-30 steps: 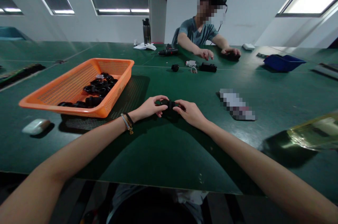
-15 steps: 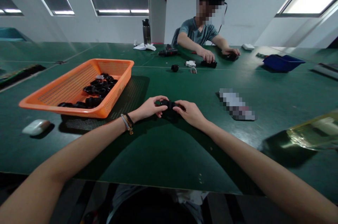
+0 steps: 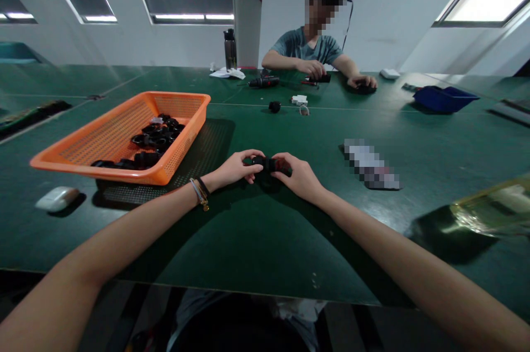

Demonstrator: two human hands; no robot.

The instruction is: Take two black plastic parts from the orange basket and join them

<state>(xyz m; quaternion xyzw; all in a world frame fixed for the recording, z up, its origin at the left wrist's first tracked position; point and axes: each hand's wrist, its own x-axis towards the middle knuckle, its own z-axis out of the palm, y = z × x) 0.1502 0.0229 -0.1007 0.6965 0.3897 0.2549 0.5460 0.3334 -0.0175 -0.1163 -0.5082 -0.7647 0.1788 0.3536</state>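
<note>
From where I stand, the person's left hand (image 3: 234, 168) and right hand (image 3: 301, 176) pinch a small black part (image 3: 268, 164) between them, one at each end, in the middle of the green tabletop (image 3: 265, 247). Left of them sits an orange basket (image 3: 188, 139) with a heap of black pieces (image 3: 155, 136) inside, and a white case (image 3: 58, 199) lies just beside its near edge. Over to the right rests a yellowish clear package (image 3: 492, 208). Across the way, a co-worker (image 3: 308, 45) in a blue-grey shirt handles black objects near a drill (image 3: 264, 82), a dark bottle (image 3: 229, 50) standing farther left.
</note>
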